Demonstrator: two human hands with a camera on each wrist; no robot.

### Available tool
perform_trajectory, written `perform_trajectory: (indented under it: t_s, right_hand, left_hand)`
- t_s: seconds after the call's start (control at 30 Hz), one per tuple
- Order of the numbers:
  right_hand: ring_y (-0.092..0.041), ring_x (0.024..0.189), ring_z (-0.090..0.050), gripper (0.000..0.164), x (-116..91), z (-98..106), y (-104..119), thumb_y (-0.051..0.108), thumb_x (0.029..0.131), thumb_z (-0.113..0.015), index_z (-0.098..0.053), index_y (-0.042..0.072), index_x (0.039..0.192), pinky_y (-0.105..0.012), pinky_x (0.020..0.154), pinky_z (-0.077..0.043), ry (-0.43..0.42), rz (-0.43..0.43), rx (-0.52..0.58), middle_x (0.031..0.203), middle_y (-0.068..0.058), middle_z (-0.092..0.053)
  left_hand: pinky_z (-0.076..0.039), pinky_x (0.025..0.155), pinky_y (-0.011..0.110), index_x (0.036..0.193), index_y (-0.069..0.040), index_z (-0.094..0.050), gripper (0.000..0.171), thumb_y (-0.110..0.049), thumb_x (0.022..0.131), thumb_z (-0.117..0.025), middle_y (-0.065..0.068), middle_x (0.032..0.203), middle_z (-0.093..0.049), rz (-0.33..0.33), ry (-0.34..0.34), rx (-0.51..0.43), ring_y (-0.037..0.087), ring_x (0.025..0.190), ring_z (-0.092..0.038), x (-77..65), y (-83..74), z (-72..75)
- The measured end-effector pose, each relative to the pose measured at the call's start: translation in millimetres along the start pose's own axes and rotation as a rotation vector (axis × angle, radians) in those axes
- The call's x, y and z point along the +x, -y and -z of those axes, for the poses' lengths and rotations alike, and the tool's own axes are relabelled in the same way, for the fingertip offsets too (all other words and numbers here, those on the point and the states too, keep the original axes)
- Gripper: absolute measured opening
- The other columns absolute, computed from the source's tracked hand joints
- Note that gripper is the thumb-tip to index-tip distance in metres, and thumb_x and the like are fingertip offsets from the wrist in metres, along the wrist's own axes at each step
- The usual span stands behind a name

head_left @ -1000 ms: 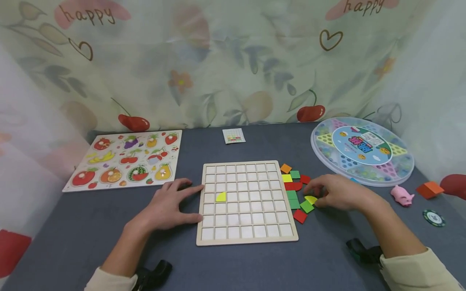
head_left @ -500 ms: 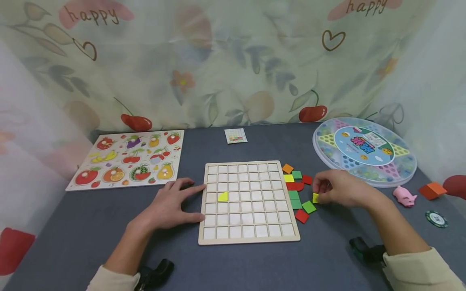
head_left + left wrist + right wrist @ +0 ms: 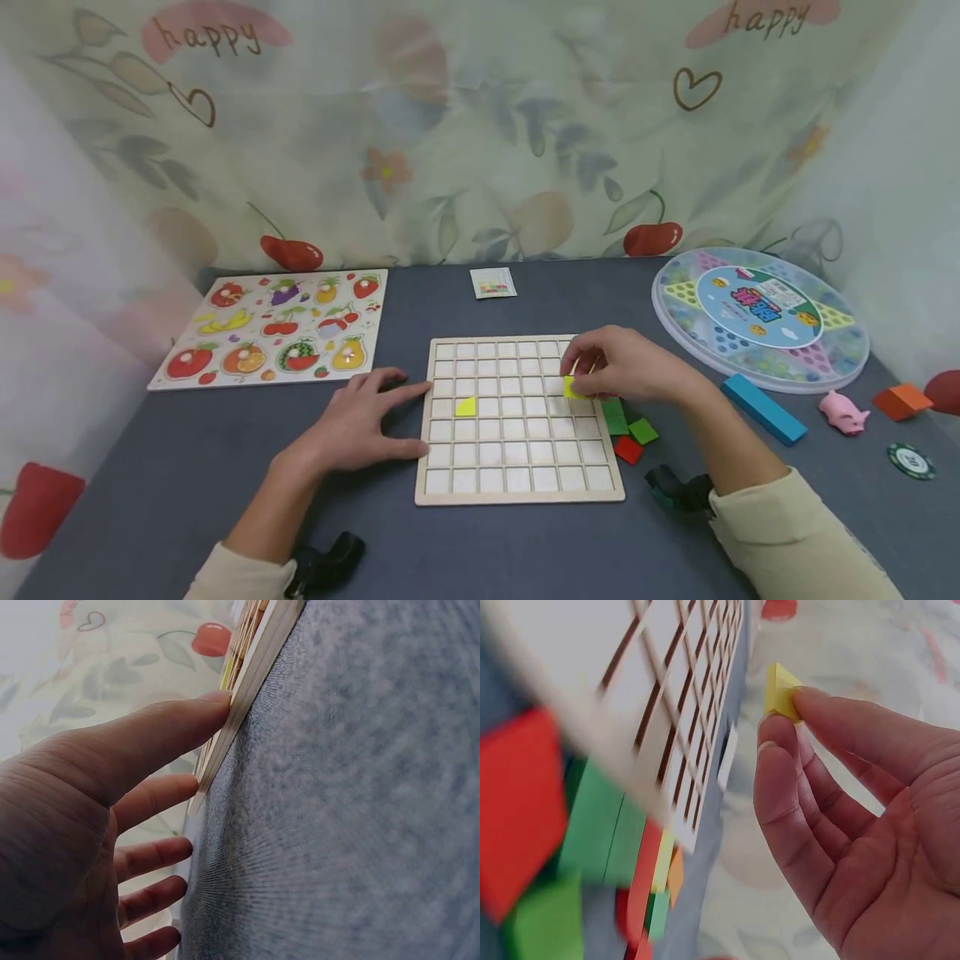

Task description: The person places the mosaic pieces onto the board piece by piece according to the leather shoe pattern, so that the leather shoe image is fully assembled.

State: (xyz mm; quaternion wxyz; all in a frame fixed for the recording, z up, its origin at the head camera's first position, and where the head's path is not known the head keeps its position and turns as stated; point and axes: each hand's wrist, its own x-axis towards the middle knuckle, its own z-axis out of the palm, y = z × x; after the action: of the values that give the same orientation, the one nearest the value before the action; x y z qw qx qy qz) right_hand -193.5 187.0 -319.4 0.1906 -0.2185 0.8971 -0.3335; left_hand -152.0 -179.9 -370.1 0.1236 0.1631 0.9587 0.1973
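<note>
A wooden grid board [image 3: 491, 454] with white square cells lies mid-table. My left hand [image 3: 363, 421] rests its thumb and index fingertips against the board's left edge, its other fingers spread. Above the board's right side, my right hand [image 3: 626, 365] pinches a small yellow tile [image 3: 780, 691] between thumb and fingers. Another yellow tile [image 3: 466, 407] with a rounded corner sits in a cell towards the left. Beside the right edge lie green tiles [image 3: 615, 417], a light green tile [image 3: 642, 431] and a red tile [image 3: 628, 450]. More tiles, hidden by my right hand in the head view, include an orange tile [image 3: 676, 877].
A fruit picture board [image 3: 270, 364] lies at the left. Behind the grid is a small printed card [image 3: 493, 283]. On the right are a round game box [image 3: 757, 317], a blue block [image 3: 763, 408], a pink toy pig [image 3: 843, 412], an orange block [image 3: 902, 402] and a chip [image 3: 911, 461].
My right hand has picked the yellow tile up from beside the loose tiles and carried it left over the board. The blue block has come into full view. My left hand stays at the edge.
</note>
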Motion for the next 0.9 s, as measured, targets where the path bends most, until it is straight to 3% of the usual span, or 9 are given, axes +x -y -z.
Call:
perform_trajectory:
  t_s: [0.27,0.43,0.9]
  right_hand:
    - [-0.021,0.065,-0.062,0.010,31.3,-21.1,18.2,0.005,0.092,-0.068,-0.073,0.011,0.097,-0.038,0.067,-0.055,0.069,0.022,0.051,0.080,-0.006,-0.067]
    - [-0.018,0.063,-0.062,0.013,45.9,-36.7,24.0,0.001,0.090,-0.065,-0.073,0.010,0.094,-0.034,0.067,-0.054,0.117,0.016,0.050,0.076,-0.004,-0.066]
    - [-0.014,0.070,-0.058,0.012,60.6,-52.4,29.7,0.000,0.087,-0.072,-0.077,0.011,0.089,-0.028,0.069,-0.049,0.088,0.010,-0.070,0.078,-0.001,-0.066]
  left_hand:
    - [-0.027,0.112,0.070,0.155,-0.033,-0.049,0.083,-0.062,0.083,-0.078,0.012,0.158,-0.038,0.000,-0.005,-0.006,0.042,0.142,-0.031,0.1,0.8,-0.7]
    - [-0.028,0.112,0.069,0.155,-0.033,-0.049,0.083,-0.061,0.083,-0.078,0.011,0.158,-0.039,0.004,-0.006,-0.002,0.041,0.142,-0.031,0.0,1.1,-0.7]
    - [-0.028,0.112,0.070,0.155,-0.033,-0.049,0.083,-0.062,0.083,-0.077,0.011,0.158,-0.038,0.003,-0.002,0.001,0.041,0.142,-0.032,-0.2,0.1,0.0]
